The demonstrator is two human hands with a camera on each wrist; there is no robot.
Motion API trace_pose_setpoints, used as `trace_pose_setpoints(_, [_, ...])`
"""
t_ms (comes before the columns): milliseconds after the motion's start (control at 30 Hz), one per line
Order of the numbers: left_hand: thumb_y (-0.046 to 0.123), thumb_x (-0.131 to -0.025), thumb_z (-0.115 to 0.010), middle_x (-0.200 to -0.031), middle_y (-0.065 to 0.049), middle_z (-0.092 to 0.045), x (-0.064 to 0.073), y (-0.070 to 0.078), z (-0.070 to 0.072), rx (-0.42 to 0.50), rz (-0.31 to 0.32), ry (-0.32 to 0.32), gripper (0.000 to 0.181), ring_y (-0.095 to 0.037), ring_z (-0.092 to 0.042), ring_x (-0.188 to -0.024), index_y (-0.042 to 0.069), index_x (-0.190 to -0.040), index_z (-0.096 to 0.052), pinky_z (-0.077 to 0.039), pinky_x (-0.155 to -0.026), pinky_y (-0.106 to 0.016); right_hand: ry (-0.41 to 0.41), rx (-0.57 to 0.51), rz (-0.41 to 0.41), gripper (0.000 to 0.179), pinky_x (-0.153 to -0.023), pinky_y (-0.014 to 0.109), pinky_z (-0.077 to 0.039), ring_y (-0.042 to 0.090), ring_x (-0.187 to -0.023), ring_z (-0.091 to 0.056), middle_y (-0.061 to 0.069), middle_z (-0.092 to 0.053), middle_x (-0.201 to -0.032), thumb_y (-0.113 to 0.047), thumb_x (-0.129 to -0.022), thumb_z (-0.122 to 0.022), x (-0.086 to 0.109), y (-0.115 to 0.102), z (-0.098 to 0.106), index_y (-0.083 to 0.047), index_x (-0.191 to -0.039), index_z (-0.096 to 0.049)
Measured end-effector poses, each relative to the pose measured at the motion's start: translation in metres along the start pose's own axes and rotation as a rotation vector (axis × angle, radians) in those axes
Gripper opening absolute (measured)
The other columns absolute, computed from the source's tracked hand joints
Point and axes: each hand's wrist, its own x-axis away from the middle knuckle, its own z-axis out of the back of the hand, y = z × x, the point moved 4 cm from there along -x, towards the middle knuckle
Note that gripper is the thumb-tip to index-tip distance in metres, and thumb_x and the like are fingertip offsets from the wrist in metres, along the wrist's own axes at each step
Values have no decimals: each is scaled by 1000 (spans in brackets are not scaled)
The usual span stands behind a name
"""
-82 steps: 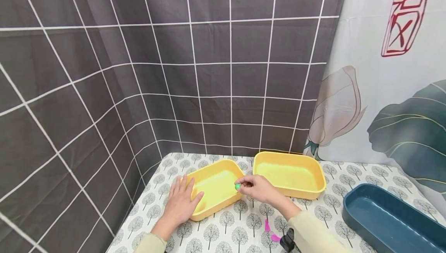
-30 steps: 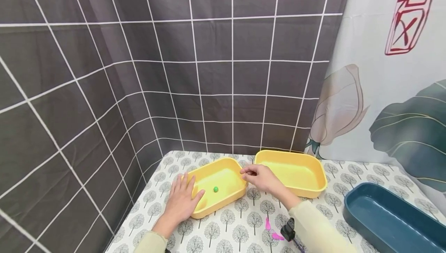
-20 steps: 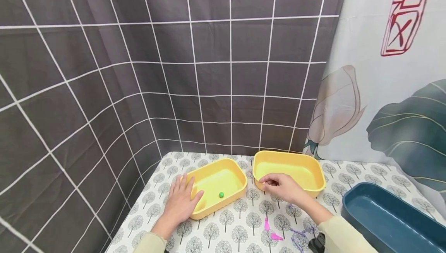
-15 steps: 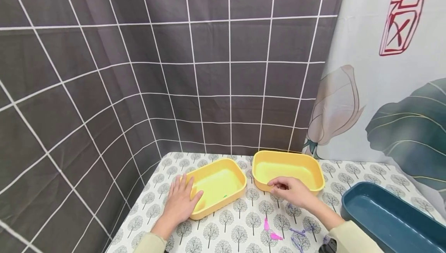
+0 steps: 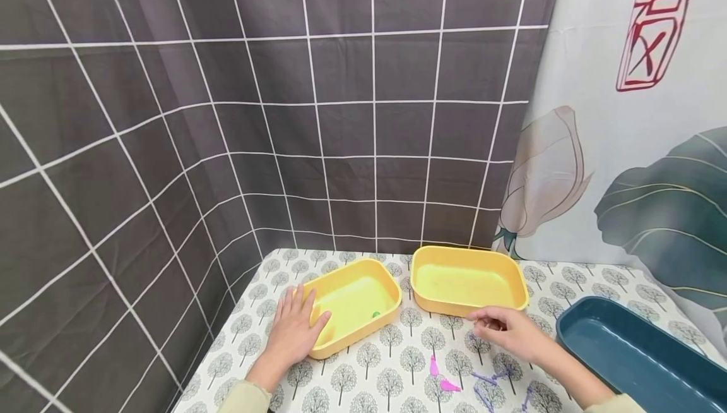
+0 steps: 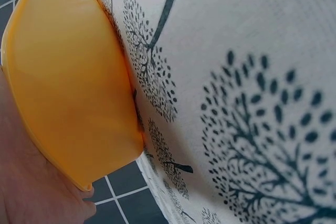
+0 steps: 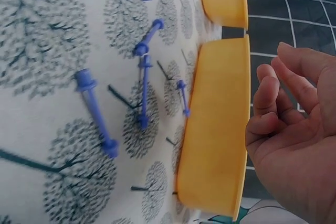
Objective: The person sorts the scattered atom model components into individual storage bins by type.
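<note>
My left hand (image 5: pixel 294 328) rests over the left rim of the left yellow tray (image 5: pixel 356 338), fingers straight and spread. A small green ball (image 5: pixel 376 314) lies inside that tray near its front wall, which hides part of it. My right hand (image 5: pixel 507 329) hovers above the table just in front of the right yellow tray (image 5: pixel 454 309). Its fingers are loosely bent, and the right wrist view shows nothing between the fingertips of this hand (image 7: pixel 294 114). Below it lie several purple rods with knobbed ends (image 7: pixel 97 113) on the patterned cloth.
Two pink pieces (image 5: pixel 449 386) lie on the tree-print cloth (image 5: pixel 366 378) left of the purple rods. A dark blue tray (image 5: pixel 642 350) stands at the right. Grey checked curtain (image 5: pixel 346 129) hangs behind the table.
My right hand has let go of the green ball into the left tray and moved right, away from it. The ball has rolled rightward along the tray. My left hand stays put.
</note>
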Motion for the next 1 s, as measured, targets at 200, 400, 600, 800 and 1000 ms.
trace_pose_setpoints(200, [59, -103, -40, -167, -22, -15, 0, 0, 1, 8, 1, -3, 76, -44, -5, -154, 6, -158, -34, -8, -124, -60, -19, -46, 54, 27, -56, 21, -48, 0, -71, -51, -11, -63, -86, -10, -95, -69, 13, 6, 3, 7, -116, -68])
trace_pose_setpoints(400, [58, -104, -41, -167, -22, -15, 0, 1, 1, 6, -1, 3, 75, -44, -7, -154, 6, -158, -34, -9, -124, -60, -29, -26, 45, 24, -57, 21, -47, 1, -71, -51, -12, -63, -86, -10, -96, -69, 26, 14, 4, 6, -114, -70])
trace_pose_setpoints(600, [57, -104, -41, -167, -22, -14, 0, 1, 1, 17, 5, -4, 75, -44, -5, -154, 6, -158, -33, -7, -124, -60, -68, -54, -57, 25, -59, 21, -46, 2, -72, -51, -9, -63, -88, -12, -97, -67, 35, 23, 3, 4, -116, -69])
trace_pose_setpoints(800, [62, -103, -37, -167, -20, -10, -1, 0, 1, 30, 17, -35, 80, -43, -3, -155, 7, -160, -27, -5, -125, -57, -69, -37, -80, 29, -60, 21, -47, 1, -73, -52, -10, -63, -89, -16, -95, -70, 46, 29, 3, 4, -117, -69])
trace_pose_setpoints(1000, [63, -103, -36, -168, -19, -10, -3, -3, 1, 39, 21, -49, 82, -42, -1, -155, 7, -161, -25, -6, -125, -57, -65, -17, -116, 30, -60, 21, -48, 0, -73, -52, -11, -62, -90, -20, -93, -72, 54, 37, 1, 0, -116, -71])
